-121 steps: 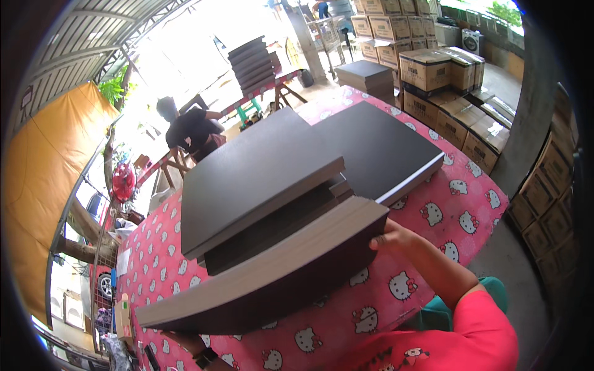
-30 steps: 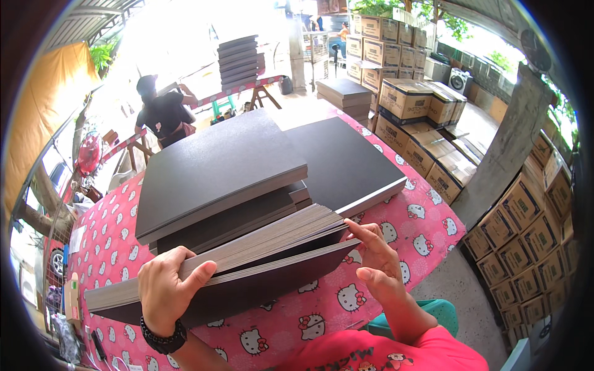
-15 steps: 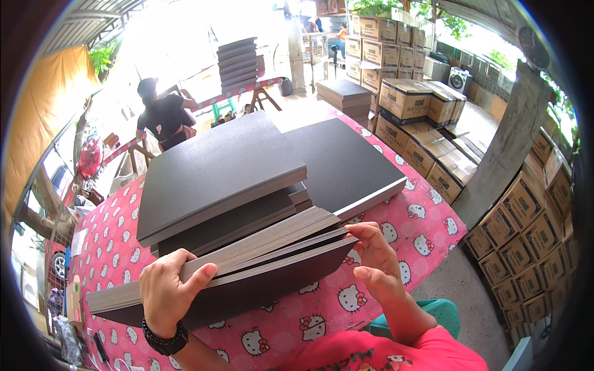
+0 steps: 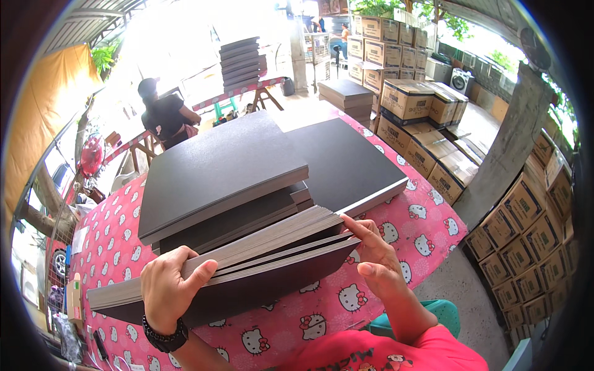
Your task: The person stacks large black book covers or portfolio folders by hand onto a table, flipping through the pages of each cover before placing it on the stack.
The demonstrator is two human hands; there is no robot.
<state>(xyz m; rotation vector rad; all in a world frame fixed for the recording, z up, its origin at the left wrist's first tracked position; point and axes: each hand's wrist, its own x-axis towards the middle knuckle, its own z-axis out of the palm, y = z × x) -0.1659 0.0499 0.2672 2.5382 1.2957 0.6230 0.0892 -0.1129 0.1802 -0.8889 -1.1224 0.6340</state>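
A thick stack of black boards [image 4: 278, 276] with grey edges is tilted up along the near side of the table. My left hand [image 4: 168, 285] is closed over its left part, thumb lying along the top edges and fingers behind. At the right end the stack is fanned apart, with a dark gap between an upper and a lower bundle. My right hand [image 4: 375, 255] is at that corner. Its index fingertip touches the edges of the upper bundle, while the thumb stands apart, gripping nothing. Behind, a pile of large black boards [image 4: 223, 176] almost touches the fanned stack.
Another black board stack [image 4: 346, 164] lies to the right on the pink patterned tablecloth [image 4: 427, 216]. Cardboard boxes [image 4: 526, 241] stand piled beyond a concrete post [image 4: 504, 133]. A green stool [image 4: 442, 315] is by my right elbow. A person [image 4: 166, 114] works at a far table.
My right index finger has moved slightly up and left, onto the upper bundle, and the gap at the right end looks wider. My left hand keeps its hold. The far person's arm has lowered.
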